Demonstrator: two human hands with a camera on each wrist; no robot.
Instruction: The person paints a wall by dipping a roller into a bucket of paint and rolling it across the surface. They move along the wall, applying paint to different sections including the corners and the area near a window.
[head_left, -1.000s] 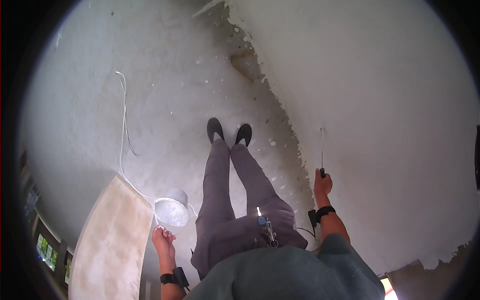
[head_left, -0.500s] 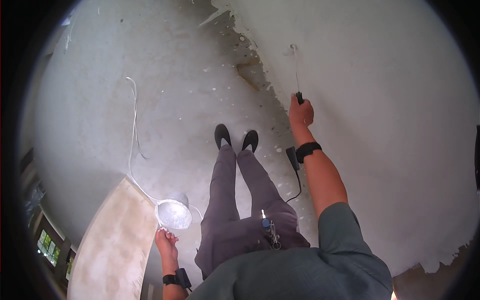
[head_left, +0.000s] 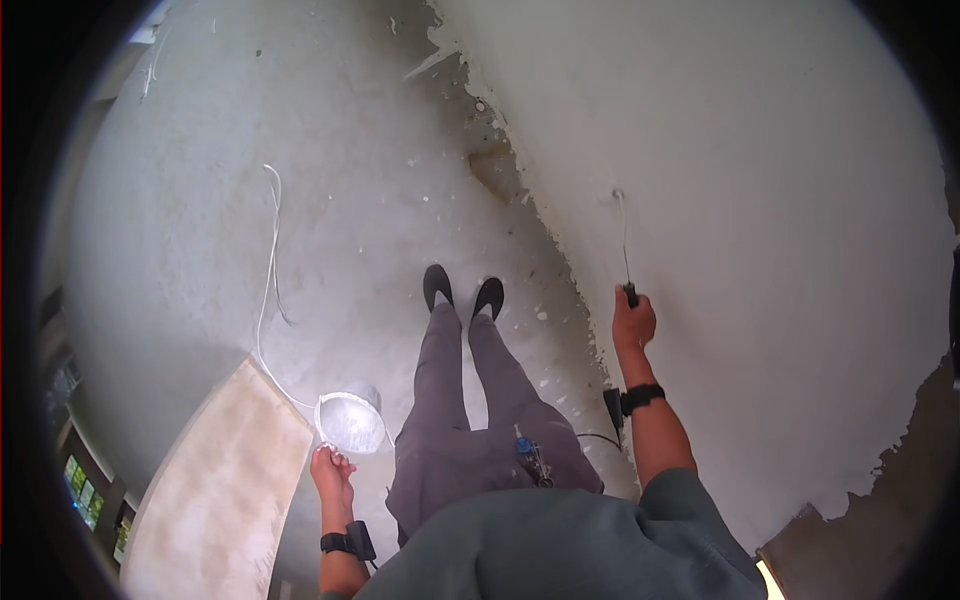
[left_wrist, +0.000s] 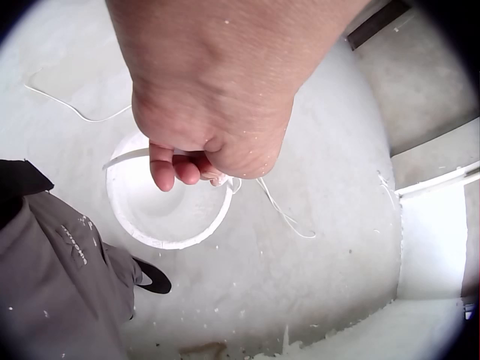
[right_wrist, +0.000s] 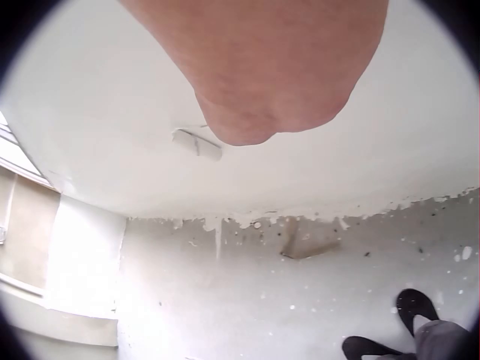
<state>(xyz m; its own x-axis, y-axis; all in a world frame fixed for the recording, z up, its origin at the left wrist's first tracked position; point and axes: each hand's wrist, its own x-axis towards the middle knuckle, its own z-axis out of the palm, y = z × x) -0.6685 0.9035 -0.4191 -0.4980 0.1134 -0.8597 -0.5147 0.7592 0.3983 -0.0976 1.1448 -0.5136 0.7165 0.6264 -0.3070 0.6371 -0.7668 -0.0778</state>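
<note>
My right hand (head_left: 634, 320) grips the black handle (head_left: 631, 294) of a paint roller, its thin metal rod reaching forward to the wall. In the right wrist view the white roller sleeve (right_wrist: 196, 144) lies against the pale wall, while the wrist hides the handle. Low on the left, my left hand (head_left: 332, 472) has its fingers curled at the near rim of a white-coated bucket (head_left: 350, 423). From the left wrist, the bucket (left_wrist: 161, 238) shows its whitened inside below the hand, and some fingertips (left_wrist: 162, 178) hang over its opening.
A white-painted wall (head_left: 780, 250) rises on the right, with a ragged paint edge along the spotted grey floor (head_left: 360, 220). Beside the left hand stands a large pale board (head_left: 220, 480). A loose white cable (head_left: 268, 270) runs past the bucket. Keys (head_left: 535, 460) hang at the waist.
My right hand first reached forward, pushing the roller up the wall, then drew partly back toward the body. The left hand stays at the bucket's rim throughout.
</note>
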